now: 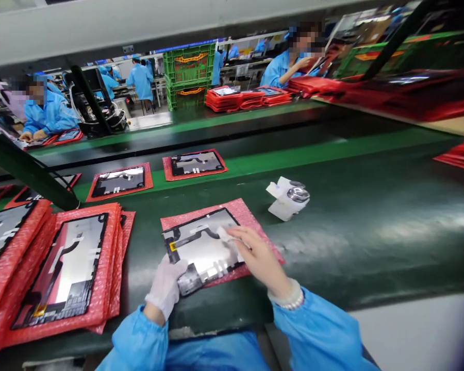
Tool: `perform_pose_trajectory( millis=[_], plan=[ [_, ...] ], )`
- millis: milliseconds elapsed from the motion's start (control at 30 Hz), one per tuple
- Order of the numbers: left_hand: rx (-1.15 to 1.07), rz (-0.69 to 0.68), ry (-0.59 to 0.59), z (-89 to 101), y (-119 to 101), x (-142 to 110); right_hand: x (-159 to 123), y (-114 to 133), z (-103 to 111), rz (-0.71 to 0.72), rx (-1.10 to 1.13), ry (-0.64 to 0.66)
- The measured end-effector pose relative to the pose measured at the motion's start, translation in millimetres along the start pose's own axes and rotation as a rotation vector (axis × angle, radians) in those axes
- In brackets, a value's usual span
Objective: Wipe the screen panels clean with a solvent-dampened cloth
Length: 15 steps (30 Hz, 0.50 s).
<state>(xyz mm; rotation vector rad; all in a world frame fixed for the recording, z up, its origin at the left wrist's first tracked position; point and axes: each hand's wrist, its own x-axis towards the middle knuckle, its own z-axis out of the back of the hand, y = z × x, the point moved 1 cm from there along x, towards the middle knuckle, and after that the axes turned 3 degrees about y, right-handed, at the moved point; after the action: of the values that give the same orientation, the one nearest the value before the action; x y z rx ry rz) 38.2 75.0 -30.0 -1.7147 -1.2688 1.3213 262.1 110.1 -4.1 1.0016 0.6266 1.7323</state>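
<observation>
Before me a tablet screen panel point(204, 250) lies back side up on a red bubble-wrap bag point(242, 208). It has a black frame, a dark flex cable and a shiny metal back. My left hand point(167, 281), in a white glove, grips the panel's lower left edge with the thumb on top. Pinched in the fingers of my right hand point(261, 257) is a small white wipe point(224, 234), held at the panel's upper right part. The bare fingers partly cover that wipe. A white tape roll or dispenser point(288, 198) with a shiny metal part rests farther right.
Stacked panels on red bags point(73, 268) crowd my left. Two more bagged panels point(119, 180) point(195, 164) lie on the green strip ahead. A dark green post point(31, 165) slants at left. Across the line, co-workers point(48, 111) sit near red stacks point(232, 98) and green crates point(188, 74).
</observation>
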Motion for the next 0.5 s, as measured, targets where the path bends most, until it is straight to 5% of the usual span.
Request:
perform_pose_trajectory(
  millis=[167,333,500],
  plan=[
    [0.089,0.005,-0.038,15.3,-17.7,-36.0,-10.9,0.5,-32.1,0.151,-0.026,0.105],
    [0.097,-0.051,0.002,4.8,-10.9,-23.7,-12.1,22.0,-77.7,0.291,-0.314,0.054],
    [0.083,-0.034,-0.033,13.4,3.9,-16.1,-14.2,28.7,-88.3,0.434,-0.329,0.273]
  ],
)
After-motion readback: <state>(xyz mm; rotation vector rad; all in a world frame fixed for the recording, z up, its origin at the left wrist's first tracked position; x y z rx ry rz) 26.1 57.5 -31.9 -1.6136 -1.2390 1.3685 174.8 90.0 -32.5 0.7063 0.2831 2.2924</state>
